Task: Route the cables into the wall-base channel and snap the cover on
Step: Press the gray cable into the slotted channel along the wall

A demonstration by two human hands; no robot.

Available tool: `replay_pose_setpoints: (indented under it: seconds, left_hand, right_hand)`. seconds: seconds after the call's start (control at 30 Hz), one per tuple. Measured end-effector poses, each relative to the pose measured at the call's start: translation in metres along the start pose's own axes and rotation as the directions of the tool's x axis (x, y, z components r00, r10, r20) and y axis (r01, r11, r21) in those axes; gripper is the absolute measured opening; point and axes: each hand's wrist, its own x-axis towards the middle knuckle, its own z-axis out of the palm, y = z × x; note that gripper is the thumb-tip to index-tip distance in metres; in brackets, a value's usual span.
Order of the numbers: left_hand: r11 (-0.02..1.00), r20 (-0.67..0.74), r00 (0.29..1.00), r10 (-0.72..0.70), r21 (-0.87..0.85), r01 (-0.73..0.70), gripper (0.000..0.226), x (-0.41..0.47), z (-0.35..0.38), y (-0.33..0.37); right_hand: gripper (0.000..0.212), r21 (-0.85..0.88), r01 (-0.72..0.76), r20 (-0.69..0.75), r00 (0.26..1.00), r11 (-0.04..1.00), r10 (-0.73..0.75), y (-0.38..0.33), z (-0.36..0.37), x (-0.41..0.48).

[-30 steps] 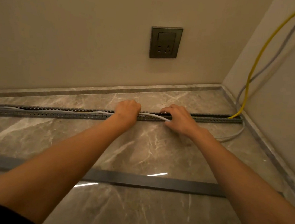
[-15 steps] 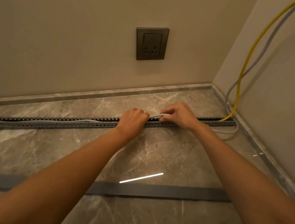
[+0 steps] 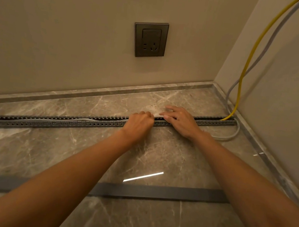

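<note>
A long grey slotted channel (image 3: 51, 121) lies on the marble floor, parallel to the back wall. A grey cable (image 3: 230, 136) and a yellow cable (image 3: 248, 55) come down the right wall; the yellow one enters the channel's right end, the grey one loops on the floor beside it. My left hand (image 3: 139, 124) is fisted over the channel's middle. My right hand (image 3: 180, 119) sits just right of it, fingers pinching a pale cable (image 3: 156, 115) at the channel top. The flat grey cover strip (image 3: 154, 191) lies loose on the floor, nearer to me.
A dark wall socket (image 3: 150, 39) is set in the back wall above the hands. A marble skirting (image 3: 95, 93) runs along both walls and meets in the corner at right. Bare floor lies between channel and cover.
My hands have drawn closer together along the channel, the left one sliding right toward the other. The camera has shifted, so the socket and corner sit differently in view.
</note>
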Motion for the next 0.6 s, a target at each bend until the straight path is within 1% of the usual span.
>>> replay_pose_setpoints:
  seconds: [0.1, 0.2, 0.27, 0.4, 0.47, 0.6]
  left_hand:
    - [0.997, -0.006, 0.997, 0.077, 0.032, -0.077, 0.027, 0.002, -0.004, -0.003]
    - [0.989, 0.007, 0.990, 0.142, 0.027, -0.142, 0.027, 0.000, -0.002, 0.000]
    - [0.994, 0.021, 0.994, 0.109, -0.012, -0.109, 0.027, 0.001, 0.000, 0.000]
    - [0.992, 0.048, 0.999, 0.002, -0.125, 0.004, 0.031, 0.002, -0.003, -0.003]
    - [0.988, 0.053, 0.998, -0.013, -0.153, 0.022, 0.031, 0.004, -0.005, -0.003]
    - [0.987, 0.064, 0.998, -0.027, -0.157, 0.036, 0.031, 0.006, -0.008, -0.011]
  right_hand:
    - [0.028, 0.067, -0.042, 0.045, 0.998, 0.997, 0.039, -0.004, -0.005, 0.007]
    - [0.029, 0.151, -0.098, 0.065, 0.994, 0.984, 0.089, -0.007, -0.010, 0.009]
    - [0.030, 0.135, -0.144, 0.074, 0.988, 0.980, 0.135, -0.009, -0.010, 0.014]
    - [0.033, -0.002, -0.243, 0.111, 0.964, 0.970, 0.241, -0.013, -0.010, 0.021]
    - [0.034, 0.015, -0.229, 0.072, 0.971, 0.973, 0.227, -0.008, -0.010, 0.016]
    - [0.037, 0.009, -0.074, -0.019, 0.997, 0.997, 0.074, 0.000, -0.009, -0.005]
